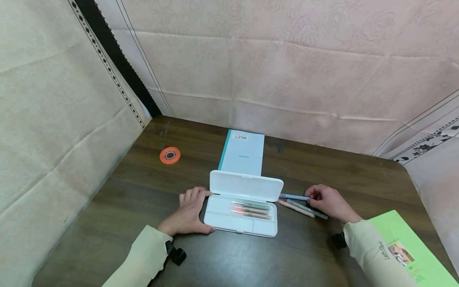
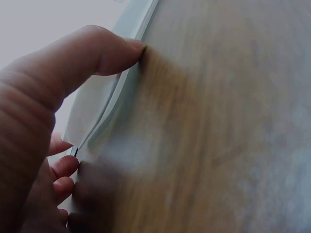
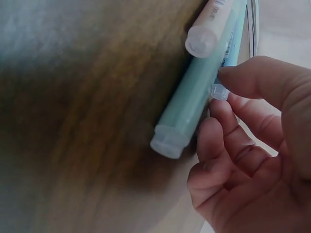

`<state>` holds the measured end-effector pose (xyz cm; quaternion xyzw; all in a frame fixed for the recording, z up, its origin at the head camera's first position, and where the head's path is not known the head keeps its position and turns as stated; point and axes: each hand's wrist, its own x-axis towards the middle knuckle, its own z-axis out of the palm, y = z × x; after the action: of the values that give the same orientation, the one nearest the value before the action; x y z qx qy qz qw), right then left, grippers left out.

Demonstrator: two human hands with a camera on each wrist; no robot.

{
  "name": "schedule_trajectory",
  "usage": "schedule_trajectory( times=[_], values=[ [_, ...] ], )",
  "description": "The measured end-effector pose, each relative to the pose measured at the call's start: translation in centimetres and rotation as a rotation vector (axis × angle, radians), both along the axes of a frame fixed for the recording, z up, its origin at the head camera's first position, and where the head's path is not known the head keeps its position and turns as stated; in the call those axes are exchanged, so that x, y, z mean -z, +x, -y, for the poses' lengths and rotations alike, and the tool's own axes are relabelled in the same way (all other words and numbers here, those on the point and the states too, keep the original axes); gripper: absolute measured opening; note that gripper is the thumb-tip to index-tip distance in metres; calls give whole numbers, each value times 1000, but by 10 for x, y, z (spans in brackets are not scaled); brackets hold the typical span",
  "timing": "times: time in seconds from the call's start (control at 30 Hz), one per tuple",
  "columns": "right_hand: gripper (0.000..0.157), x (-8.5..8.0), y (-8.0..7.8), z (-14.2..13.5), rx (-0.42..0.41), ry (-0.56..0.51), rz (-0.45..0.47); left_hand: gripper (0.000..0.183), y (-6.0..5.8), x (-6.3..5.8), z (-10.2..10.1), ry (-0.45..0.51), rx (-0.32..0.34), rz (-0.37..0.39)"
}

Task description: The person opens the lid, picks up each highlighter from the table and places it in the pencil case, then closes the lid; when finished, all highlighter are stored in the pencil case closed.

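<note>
A white pencil case [image 1: 241, 227] lies on the table with its lid [image 1: 245, 185] raised at the back. Several pens [image 1: 251, 210] sit in its long compartment. At the case's left end, my left hand [image 1: 190, 213] grips it, thumb [image 2: 109, 53] on the front edge and fingers toward the back corner. To the right of the case, my right hand [image 1: 328, 200] pinches the end of a blue pen [image 1: 295, 197] between thumb and fingers. Just in front of that pen lie a green pen [image 1: 311, 210] and a pink pen [image 1: 295, 208], their near ends close to my fingers.
Behind the case lies a light blue notebook [image 1: 244, 153]. An orange ring-shaped roll [image 1: 170, 155] sits at the back left. A bright green book [image 1: 412, 243] lies under my right forearm. Patterned cloth [image 1: 287, 71] hangs along the table's back edge.
</note>
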<state>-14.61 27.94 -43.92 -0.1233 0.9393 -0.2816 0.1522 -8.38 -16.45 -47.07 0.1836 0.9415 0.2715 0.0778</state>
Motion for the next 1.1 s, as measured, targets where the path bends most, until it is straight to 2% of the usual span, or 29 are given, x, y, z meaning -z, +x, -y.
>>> schedule_trajectory(
  times=[0.43,0.6,1.1],
  values=[
    [7,1,-1,1,-5,7,16,95,0,0,0,-2,-7,19],
    [8,-1,-2,0,-2,6,-9,95,0,1,0,-2,-5,14],
    [11,-35,1,-9,26,17,-169,94,-1,1,-1,11,-9,14]
  ],
)
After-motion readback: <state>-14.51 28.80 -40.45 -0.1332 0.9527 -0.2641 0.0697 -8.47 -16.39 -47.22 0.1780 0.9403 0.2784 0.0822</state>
